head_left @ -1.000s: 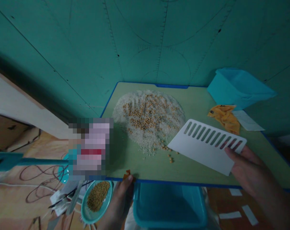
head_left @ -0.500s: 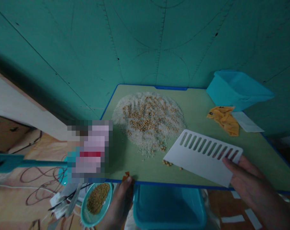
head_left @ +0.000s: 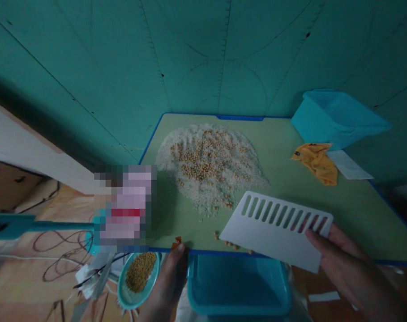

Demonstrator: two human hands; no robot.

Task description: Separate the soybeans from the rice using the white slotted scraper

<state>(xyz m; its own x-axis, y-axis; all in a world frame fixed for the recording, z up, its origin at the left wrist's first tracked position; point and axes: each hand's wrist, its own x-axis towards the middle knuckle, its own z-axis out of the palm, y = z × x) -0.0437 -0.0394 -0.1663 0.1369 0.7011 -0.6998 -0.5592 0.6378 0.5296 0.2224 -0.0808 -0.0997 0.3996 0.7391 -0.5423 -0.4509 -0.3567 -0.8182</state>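
Observation:
My right hand (head_left: 337, 252) is closed on one end of a white plastic scraper (head_left: 272, 235) with a row of slots. The scraper slants over the front edge of a pale green board (head_left: 280, 165) with a blue rim. Several loose soybeans (head_left: 232, 245) lie along its lower left edge. Farther back on the board is a broad pile of white grains (head_left: 169, 147) mixed with soybeans (head_left: 203, 170). My left hand (head_left: 171, 268) is at the board's front edge, thumb on top by a small orange-brown piece (head_left: 177, 243); its other fingers are mostly hidden below.
Below the front edge sits a blue tub (head_left: 238, 286). Left of it is a turquoise bowl (head_left: 121, 286) of soybeans. A blue bin (head_left: 324, 120), an orange cloth (head_left: 319, 163) and a white sheet (head_left: 349, 164) are at the back right. Cables (head_left: 64, 250) lie on the floor.
My right hand has drawn the scraper toward the front edge and slightly left, with a few soybeans along its edge. My left hand stays at the edge.

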